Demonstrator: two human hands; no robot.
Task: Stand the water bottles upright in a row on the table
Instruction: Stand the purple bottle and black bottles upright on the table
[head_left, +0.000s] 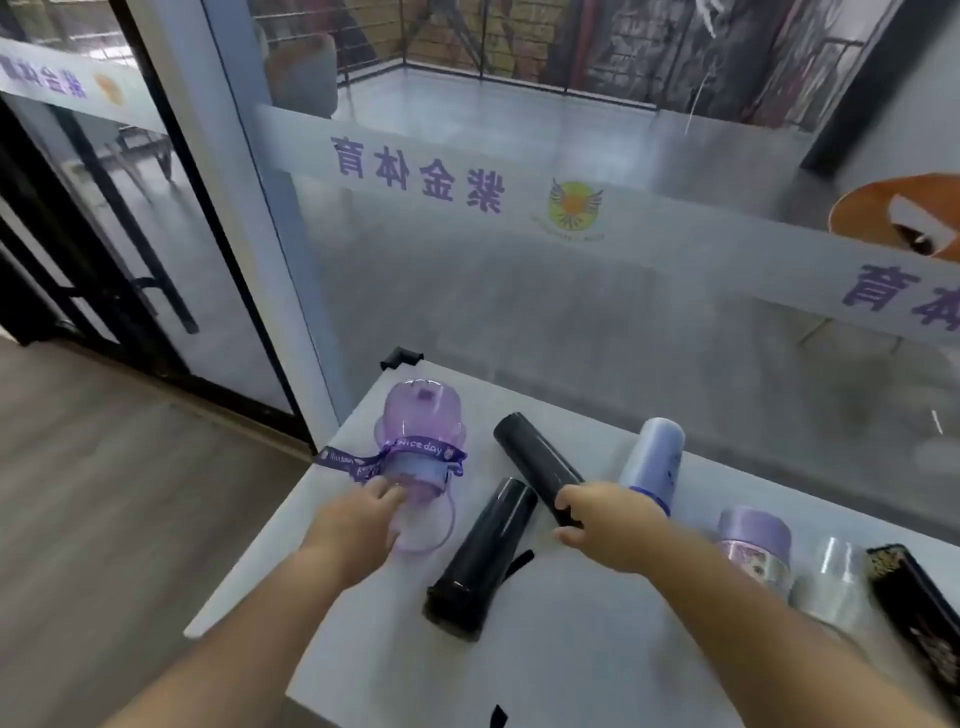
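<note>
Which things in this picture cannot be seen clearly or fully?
- Black patterned bottle, head view: cut off by the right edge.
- Near end of the farther black bottle: covered by the right hand.
- Clear purple bottle: its lid end is partly hidden by the left hand.
- Clear bottle: blurred.

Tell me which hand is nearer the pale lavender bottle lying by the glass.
Right. The right hand sits just beside the pale lavender bottle, gripping a black bottle; the left hand is farther away.
</note>
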